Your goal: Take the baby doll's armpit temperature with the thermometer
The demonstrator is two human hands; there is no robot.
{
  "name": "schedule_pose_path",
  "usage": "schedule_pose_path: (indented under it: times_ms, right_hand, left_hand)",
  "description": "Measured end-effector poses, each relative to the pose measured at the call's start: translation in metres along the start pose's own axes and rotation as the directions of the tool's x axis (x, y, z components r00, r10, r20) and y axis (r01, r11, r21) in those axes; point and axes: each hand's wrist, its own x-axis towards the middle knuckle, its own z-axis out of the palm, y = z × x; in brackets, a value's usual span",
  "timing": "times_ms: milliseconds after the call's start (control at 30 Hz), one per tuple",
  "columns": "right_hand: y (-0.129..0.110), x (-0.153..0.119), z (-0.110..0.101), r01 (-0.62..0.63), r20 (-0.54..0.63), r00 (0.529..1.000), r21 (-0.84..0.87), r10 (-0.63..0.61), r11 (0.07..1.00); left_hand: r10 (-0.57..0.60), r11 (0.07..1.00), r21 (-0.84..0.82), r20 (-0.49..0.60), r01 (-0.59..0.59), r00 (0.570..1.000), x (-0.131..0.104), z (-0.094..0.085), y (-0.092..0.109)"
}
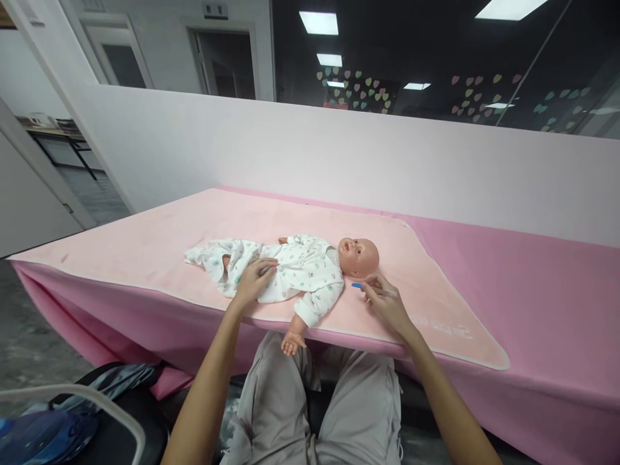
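Note:
A baby doll (358,257) in a white printed outfit (310,266) lies on its back, head to the right and legs to the left. One of its arms hangs over the table's near edge. My left hand (255,279) rests on the outfit at the doll's waist, its fingers loosely spread. Beside the doll's head, my right hand (385,298) pinches a small object with a flat blue end (357,285). The rest of that object is hidden by my fingers, so its kind is unclear.
Under the doll is a peach mat (159,239) on a pink tablecloth (542,297). A low white wall (339,155) runs along the table's far side. At lower left stands a dark chair (130,413) with a blue item (48,436) near it.

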Motion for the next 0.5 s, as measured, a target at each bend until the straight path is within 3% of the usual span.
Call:
schedule_pose_path:
  times_ms: [100, 200, 300, 400, 500]
  right_hand:
    - [0.025, 0.0, -0.009, 0.111, 0.038, 0.994, -0.312, -0.104, 0.944]
    - [0.039, -0.002, -0.009, 0.227, 0.133, 0.974, -0.462, -0.186, 0.857]
    - [0.044, -0.002, -0.003, 0.283, 0.176, 0.959, -0.503, -0.224, 0.817]
    - [0.047, 0.0, 0.003, 0.322, 0.218, 0.946, -0.536, -0.241, 0.781]
    - [0.048, 0.003, 0.004, 0.324, 0.215, 0.946, -0.577, -0.244, 0.749]
  left_hand:
    - [-0.029, 0.998, 0.048, 0.03, 0.028, 0.999, 0.006, -0.001, 0.0]
    - [-0.085, 0.993, 0.074, -0.039, 0.088, 0.996, 0.019, 0.006, 0.008]
    - [0.05, 0.983, 0.181, -0.117, -0.028, 0.992, 0.04, 0.025, 0.028]
    - [0.171, 0.963, 0.205, 0.036, -0.175, 0.985, 0.062, 0.05, 0.052]
    - [0.15, 0.96, 0.197, 0.231, -0.198, 0.961, 0.081, 0.069, 0.065]
